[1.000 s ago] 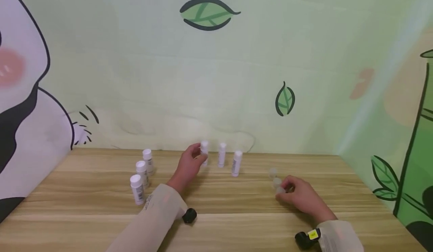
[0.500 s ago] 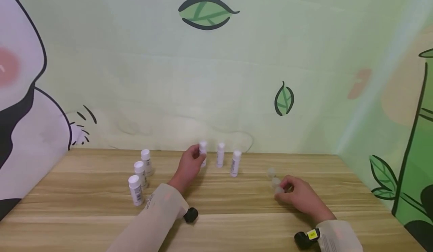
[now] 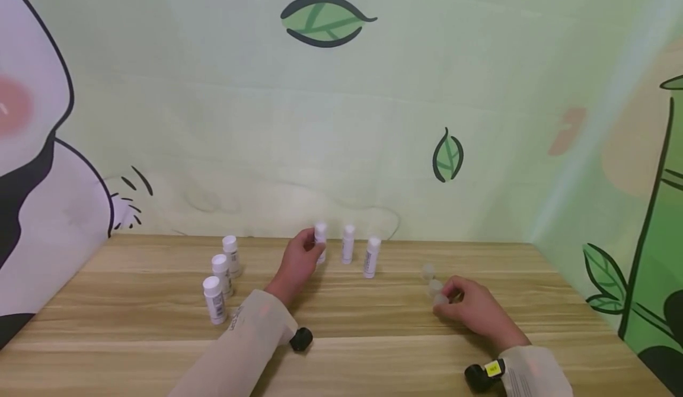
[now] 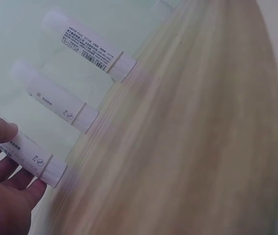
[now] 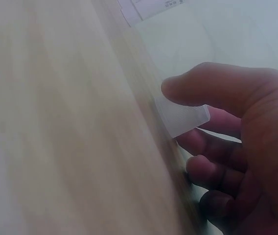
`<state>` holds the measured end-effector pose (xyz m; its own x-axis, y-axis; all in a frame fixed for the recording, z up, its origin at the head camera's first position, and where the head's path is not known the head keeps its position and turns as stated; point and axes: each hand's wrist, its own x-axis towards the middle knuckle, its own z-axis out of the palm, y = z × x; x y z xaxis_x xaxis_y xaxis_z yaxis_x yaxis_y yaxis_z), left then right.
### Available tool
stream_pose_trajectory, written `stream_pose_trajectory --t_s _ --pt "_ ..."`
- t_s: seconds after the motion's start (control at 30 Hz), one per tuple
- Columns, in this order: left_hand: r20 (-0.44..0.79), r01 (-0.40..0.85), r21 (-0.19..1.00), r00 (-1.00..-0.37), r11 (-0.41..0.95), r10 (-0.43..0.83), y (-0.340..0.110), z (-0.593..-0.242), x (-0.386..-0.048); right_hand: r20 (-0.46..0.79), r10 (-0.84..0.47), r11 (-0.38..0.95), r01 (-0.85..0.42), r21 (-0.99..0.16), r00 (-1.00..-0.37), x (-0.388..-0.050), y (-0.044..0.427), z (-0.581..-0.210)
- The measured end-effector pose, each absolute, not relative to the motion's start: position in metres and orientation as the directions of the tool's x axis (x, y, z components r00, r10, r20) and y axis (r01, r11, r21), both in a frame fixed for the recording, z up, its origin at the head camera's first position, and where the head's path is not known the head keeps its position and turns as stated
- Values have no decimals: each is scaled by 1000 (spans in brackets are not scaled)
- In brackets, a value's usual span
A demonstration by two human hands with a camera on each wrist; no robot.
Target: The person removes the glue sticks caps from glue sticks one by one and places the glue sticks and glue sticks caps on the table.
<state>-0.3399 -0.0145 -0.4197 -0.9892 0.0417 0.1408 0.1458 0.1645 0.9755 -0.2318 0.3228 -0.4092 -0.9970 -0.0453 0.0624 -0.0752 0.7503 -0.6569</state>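
Note:
My left hand (image 3: 299, 261) grips an upright white glue stick (image 3: 321, 234) at the back of the table, the leftmost of three in a spread row. In the left wrist view, thumb and fingers of the left hand (image 4: 7, 181) curl round this labelled glue stick (image 4: 34, 157), its base on the table. On the right, my right hand (image 3: 475, 308) pinches a small translucent cap (image 3: 440, 300), the nearest of three in a slanting line. The right wrist view has the right hand (image 5: 246, 132) with its thumb on the ribbed cap (image 5: 183, 117), which stands on the table.
Right of the held stick stand two more glue sticks (image 3: 348, 244) (image 3: 372, 258). Three white bottles (image 3: 230, 256) (image 3: 221, 274) (image 3: 214, 302) stand in a slanting line at the left. Two further clear caps (image 3: 428, 271) (image 3: 434, 288) lie behind the pinched one. A printed backdrop (image 3: 213, 118) rises behind the table.
The head view has shifted slightly since a second ago. Both hands keep their places and their grips, and no object has visibly moved on the table.

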Motion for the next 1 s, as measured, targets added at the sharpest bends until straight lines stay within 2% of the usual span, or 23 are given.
stream_pose_trajectory --t_s 0.43,0.83,1.0 --pt "219 227 958 -973 174 66 -18 -418 -330 51 -41 751 -65 -658 -998 -232 324 -406" --pt "221 245 951 -965 190 140 -20 -415 -308 175 19 755 -100 -648 -984 -230 305 -392" --pt "221 255 950 -957 181 189 -20 -410 -294 174 -4 707 -126 -696 -985 -229 287 -390"
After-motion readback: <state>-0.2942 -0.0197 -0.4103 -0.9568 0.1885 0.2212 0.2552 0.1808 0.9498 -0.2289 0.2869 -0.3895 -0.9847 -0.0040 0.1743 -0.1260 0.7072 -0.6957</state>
